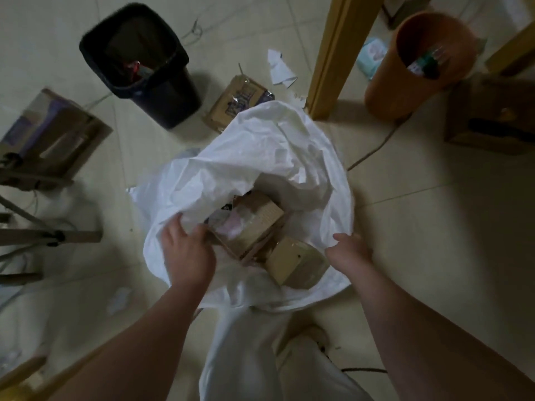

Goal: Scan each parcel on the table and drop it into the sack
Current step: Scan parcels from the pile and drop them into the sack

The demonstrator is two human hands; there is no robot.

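Sack (260,146) stands open on the floor (419,227), and at least two brown parcels (295,261) already lie inside. The right hand (351,247) pinches its right rim with curled fingers. The left hand (188,247) is at the left rim beside a parcel, but blur hides whether it grips anything. The table is out of view, so I cannot tell how many parcels remain.

Sack (260,157) sits on the floor (434,227) with two parcels inside: left parcel (249,224) deeper in, right parcel (295,261) by the near rim. Left hand (188,250) is at the sack's left rim, and right hand (351,247) holds its right rim. A box (234,102) lies just behind the sack, touching it I think. The bin (139,68) is behind-left, the table leg (335,53) behind-right, and the bucket (419,68) further right.
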